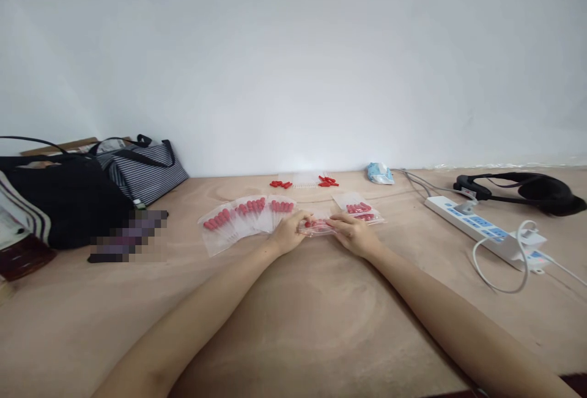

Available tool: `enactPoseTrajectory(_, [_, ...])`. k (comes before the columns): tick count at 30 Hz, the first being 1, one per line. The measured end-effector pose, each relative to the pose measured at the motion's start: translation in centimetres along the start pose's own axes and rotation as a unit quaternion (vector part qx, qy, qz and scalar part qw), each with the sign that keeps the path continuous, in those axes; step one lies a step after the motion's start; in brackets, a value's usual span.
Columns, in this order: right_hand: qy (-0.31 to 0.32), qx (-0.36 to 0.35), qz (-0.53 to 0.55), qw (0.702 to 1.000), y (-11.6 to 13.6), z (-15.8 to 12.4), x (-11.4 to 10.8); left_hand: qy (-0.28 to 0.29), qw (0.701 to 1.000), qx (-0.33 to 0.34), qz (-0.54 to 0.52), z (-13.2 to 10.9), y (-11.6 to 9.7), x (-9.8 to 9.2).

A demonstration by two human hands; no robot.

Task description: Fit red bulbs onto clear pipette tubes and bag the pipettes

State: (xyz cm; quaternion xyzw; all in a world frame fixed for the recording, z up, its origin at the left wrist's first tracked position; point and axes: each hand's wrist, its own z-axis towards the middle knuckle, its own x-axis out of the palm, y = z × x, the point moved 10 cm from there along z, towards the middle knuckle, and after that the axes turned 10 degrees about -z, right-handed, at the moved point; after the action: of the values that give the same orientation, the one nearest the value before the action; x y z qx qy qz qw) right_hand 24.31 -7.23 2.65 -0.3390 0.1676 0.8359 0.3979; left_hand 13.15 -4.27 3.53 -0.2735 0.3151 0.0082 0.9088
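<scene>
Between my two hands lies a clear plastic bag [320, 230] with red pieces inside. My left hand [291, 232] grips its left end, and my right hand [353, 232] has its fingers closed on its right end. Left of them, clear bags with red pieces [250, 208] lie fanned out on the table. More filled bags [360, 209] lie just beyond my right hand. Farther back are two small groups of loose red pieces [280, 184], with white sticks or clear bags [306, 180] between them.
A white power strip [486, 230] with cables and a black headset-like object [527, 193] are on the right. A blue-white packet [380, 173] sits by the wall. Black [68, 202] and striped bags [147, 172] and a blurred dark object [129, 237] occupy the left.
</scene>
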Motion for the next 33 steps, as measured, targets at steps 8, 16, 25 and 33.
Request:
enactPoseTrajectory(8, [0.012, -0.056, -0.143, 0.988, 0.0, -0.4, 1.1, 0.037, 0.989, 0.074, 0.125, -2.0, 0.1, -0.1])
enactPoseTrajectory(16, [-0.010, -0.121, -0.180, 0.976, 1.0, -1.0, 0.5, 0.054, 0.950, 0.190, 0.240, -2.6, -2.2, 0.7])
enactPoseTrajectory(25, [-0.013, -0.129, -0.216, 0.968, 1.4, -0.7, 0.4, 0.027, 0.940, 0.226, 0.254, -2.6, -3.1, 0.1])
enactPoseTrajectory(33, [-0.038, -0.162, -0.209, 0.964, 1.6, -1.0, -0.2, 0.025, 0.961, 0.175, 0.212, -2.3, -2.1, -0.4])
